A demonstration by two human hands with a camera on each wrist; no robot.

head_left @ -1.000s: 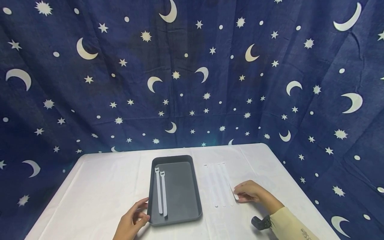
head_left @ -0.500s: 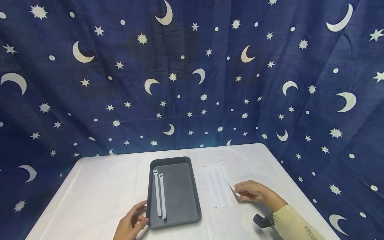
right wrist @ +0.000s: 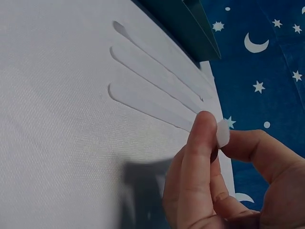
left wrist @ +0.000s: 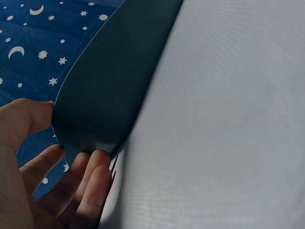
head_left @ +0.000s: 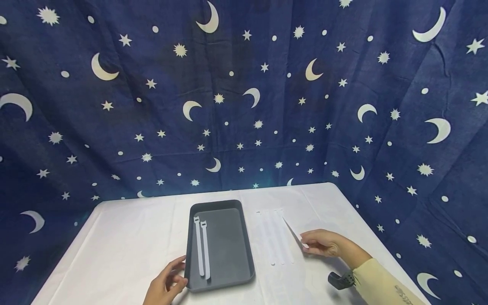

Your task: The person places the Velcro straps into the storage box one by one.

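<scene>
A dark grey tray (head_left: 228, 241) lies on the table, with two white cable ties (head_left: 206, 250) with slotted heads side by side along its left half. My left hand (head_left: 164, 284) holds the tray's near left corner; in the left wrist view the thumb (left wrist: 40, 116) touches the rim and the fingers (left wrist: 93, 191) lie against the outer wall. Right of the tray, my right hand (head_left: 322, 242) pinches another white cable tie (head_left: 292, 231) by its near end, which is lifted and slanting. Beside it, three similar cable ties (right wrist: 147, 107) lie flat in the right wrist view.
A white cloth (head_left: 126, 241) covers the table, making the white ties hard to pick out. Behind the table hangs a dark blue curtain (head_left: 228, 140) with moons and stars. A black camera mount (head_left: 341, 280) sits at the right wrist.
My right hand has drawn slightly right and raised the end of its cable tie higher off the table. The left hand stays at the tray corner. The head view has shifted slightly.
</scene>
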